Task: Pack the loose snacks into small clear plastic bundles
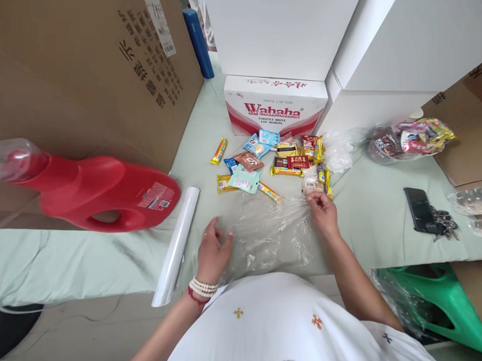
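A sheet of clear plastic wrap point(268, 231) lies crumpled on the pale green surface in front of me. My left hand point(212, 250) rests on its left edge with fingers spread flat. My right hand point(322, 209) pinches the wrap's far right corner. Just beyond lies a heap of wrapped snacks and candy bars point(275, 160). A roll of plastic wrap point(177, 244) lies to the left of my left hand.
A red detergent jug point(94, 191) lies on its side at left. A Wahaha carton point(273, 105) and large cardboard and white boxes stand behind. At right sit a bag of snacks point(408, 139), a black phone point(417, 207), keys point(443, 222) and a green object point(446, 301).
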`<state>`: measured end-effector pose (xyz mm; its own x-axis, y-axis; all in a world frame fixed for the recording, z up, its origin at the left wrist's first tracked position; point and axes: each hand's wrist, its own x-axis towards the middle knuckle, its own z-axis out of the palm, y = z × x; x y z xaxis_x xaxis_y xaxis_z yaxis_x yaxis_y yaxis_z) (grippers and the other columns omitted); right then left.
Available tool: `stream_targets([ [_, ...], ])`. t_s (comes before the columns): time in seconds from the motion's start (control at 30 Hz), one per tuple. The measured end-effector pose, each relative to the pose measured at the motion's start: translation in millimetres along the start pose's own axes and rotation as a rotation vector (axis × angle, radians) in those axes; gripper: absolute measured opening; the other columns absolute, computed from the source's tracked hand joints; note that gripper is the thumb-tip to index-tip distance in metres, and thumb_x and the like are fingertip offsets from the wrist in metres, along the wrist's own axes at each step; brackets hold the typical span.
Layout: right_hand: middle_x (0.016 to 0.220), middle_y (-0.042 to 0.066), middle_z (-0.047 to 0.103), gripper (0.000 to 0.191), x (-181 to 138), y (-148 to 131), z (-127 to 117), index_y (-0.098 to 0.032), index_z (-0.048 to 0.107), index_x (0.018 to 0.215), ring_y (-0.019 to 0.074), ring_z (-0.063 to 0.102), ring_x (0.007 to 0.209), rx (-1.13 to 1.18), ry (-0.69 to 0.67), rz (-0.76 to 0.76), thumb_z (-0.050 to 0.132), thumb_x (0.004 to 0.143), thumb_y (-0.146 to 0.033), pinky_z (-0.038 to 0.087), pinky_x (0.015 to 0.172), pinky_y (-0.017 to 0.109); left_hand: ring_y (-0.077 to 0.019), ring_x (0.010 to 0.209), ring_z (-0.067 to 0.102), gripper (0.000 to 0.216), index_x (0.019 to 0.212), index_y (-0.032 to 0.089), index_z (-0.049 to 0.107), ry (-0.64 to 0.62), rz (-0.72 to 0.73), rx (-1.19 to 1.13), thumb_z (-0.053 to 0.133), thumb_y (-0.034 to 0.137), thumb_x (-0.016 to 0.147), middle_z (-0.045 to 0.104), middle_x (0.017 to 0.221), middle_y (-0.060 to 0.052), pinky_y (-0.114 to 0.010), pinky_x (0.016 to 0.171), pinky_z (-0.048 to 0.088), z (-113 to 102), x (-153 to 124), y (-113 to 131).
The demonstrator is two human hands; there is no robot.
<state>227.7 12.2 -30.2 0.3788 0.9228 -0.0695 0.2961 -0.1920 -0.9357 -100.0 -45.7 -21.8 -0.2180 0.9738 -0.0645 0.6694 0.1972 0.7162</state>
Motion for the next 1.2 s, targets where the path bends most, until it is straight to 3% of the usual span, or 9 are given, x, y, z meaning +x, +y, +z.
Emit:
stream_targets([
  [0.1, 0.084, 0.002, 0.064, 0.035, 6.9, -3.3, -8.5, -0.019, 0.066, 0.090, 0.0152, 0.051, 0.075, -0.088, -0.012, -0.092, 0.061, 0.084, -0.053, 0.044, 0.075, 0.027, -0.0352, 0.119, 0.056, 0.059, 0.144, 0.015, 0.053, 0.236, 0.412, 0.228, 0.062, 0.031, 0.089, 0.062, 0.119, -0.018, -0.059, 0.107, 0.041, -7.9, 2.5, 19.5],
  [0.23, 0.082, 0.001, 0.064, 0.035, 10.7, 6.4, -31.2, -0.018, 0.068, 0.090, 0.0148, 0.051, 0.072, -0.197, -0.104, -0.106, 0.059, 0.087, -0.052, 0.043, 0.073, 0.027, -0.0271, 0.136, 0.053, 0.041, 0.137, 0.028, 0.062, -0.218, 0.944, 0.266, 0.050, 0.021, 0.098, 0.066, 0.134, -0.012, -0.049, 0.114, 0.040, 15.0, 12.2, 50.1],
  [0.3, 0.078, 0.001, 0.064, 0.034, 14.1, 14.6, -52.9, -0.018, 0.068, 0.089, 0.0155, 0.052, 0.070, -0.330, -0.164, -0.052, 0.058, 0.087, -0.051, 0.042, 0.070, 0.027, -0.0281, 0.143, 0.049, 0.038, 0.135, 0.025, 0.065, -0.374, 0.923, 0.333, 0.049, 0.026, 0.101, 0.060, 0.147, -0.012, -0.051, 0.117, 0.039, 35.6, 17.4, 51.2],
  [0.47, 0.089, 0.006, 0.069, 0.034, 41.6, -1.1, -84.8, -0.020, 0.074, 0.101, 0.0188, 0.059, 0.072, -0.771, -0.207, -0.112, 0.060, 0.089, -0.049, 0.043, 0.070, 0.030, -0.0278, 0.152, 0.038, 0.049, 0.151, 0.026, 0.051, -0.435, 0.841, 0.442, 0.049, 0.032, 0.103, 0.040, 0.165, -0.011, -0.055, 0.125, 0.028, 65.0, 12.7, 23.3],
  [0.6, 0.119, 0.010, 0.068, 0.030, 78.2, -46.4, -20.1, -0.024, 0.071, 0.121, 0.0235, 0.065, 0.098, -0.949, -0.308, -0.380, 0.052, 0.099, -0.033, 0.044, 0.076, 0.030, -0.0271, 0.154, 0.036, 0.050, 0.154, 0.028, 0.049, -0.410, 0.855, 0.455, 0.046, 0.032, 0.104, 0.037, 0.167, -0.010, -0.054, 0.127, 0.024, 63.0, 1.6, 13.2],
  [0.73, 0.130, 0.019, 0.061, 0.039, 109.3, -72.0, 53.3, -0.013, 0.063, 0.132, 0.0273, 0.065, 0.103, -1.195, -0.422, -0.426, 0.040, 0.101, -0.017, 0.046, 0.077, 0.033, -0.0266, 0.152, 0.038, 0.049, 0.153, 0.028, 0.050, -0.423, 0.878, 0.468, 0.047, 0.030, 0.103, 0.040, 0.166, -0.009, -0.053, 0.126, 0.027, 57.2, -2.2, 8.3],
  [0.93, 0.125, 0.022, 0.064, 0.034, 104.7, -89.5, 63.2, -0.011, 0.068, 0.120, 0.0336, 0.062, 0.115, -1.169, -0.425, -0.360, 0.053, 0.099, -0.034, 0.048, 0.085, 0.035, -0.0258, 0.152, 0.040, 0.048, 0.152, 0.031, 0.051, -0.441, 0.889, 0.450, 0.047, 0.030, 0.104, 0.040, 0.166, -0.007, -0.052, 0.125, 0.029, 47.1, -9.0, -4.9],
  [1.1, 0.115, 0.016, 0.072, 0.043, 70.8, -100.2, 96.7, -0.017, 0.065, 0.125, 0.0288, 0.069, 0.101, -1.119, -0.720, -0.198, 0.063, 0.093, -0.046, 0.048, 0.077, 0.032, -0.0261, 0.150, 0.042, 0.047, 0.149, 0.030, 0.054, -0.428, 0.891, 0.419, 0.048, 0.029, 0.103, 0.044, 0.163, -0.009, -0.052, 0.126, 0.028, 45.7, -9.4, -5.2],
  [1.2, 0.112, 0.014, 0.074, 0.041, 56.8, -98.9, 103.2, -0.018, 0.069, 0.119, 0.0283, 0.069, 0.098, -1.125, -0.763, -0.181, 0.070, 0.086, -0.042, 0.046, 0.072, 0.030, -0.0260, 0.149, 0.044, 0.046, 0.147, 0.030, 0.057, -0.413, 0.899, 0.407, 0.048, 0.029, 0.102, 0.047, 0.161, -0.009, -0.051, 0.125, 0.028, 46.3, -9.8, -6.7],
])
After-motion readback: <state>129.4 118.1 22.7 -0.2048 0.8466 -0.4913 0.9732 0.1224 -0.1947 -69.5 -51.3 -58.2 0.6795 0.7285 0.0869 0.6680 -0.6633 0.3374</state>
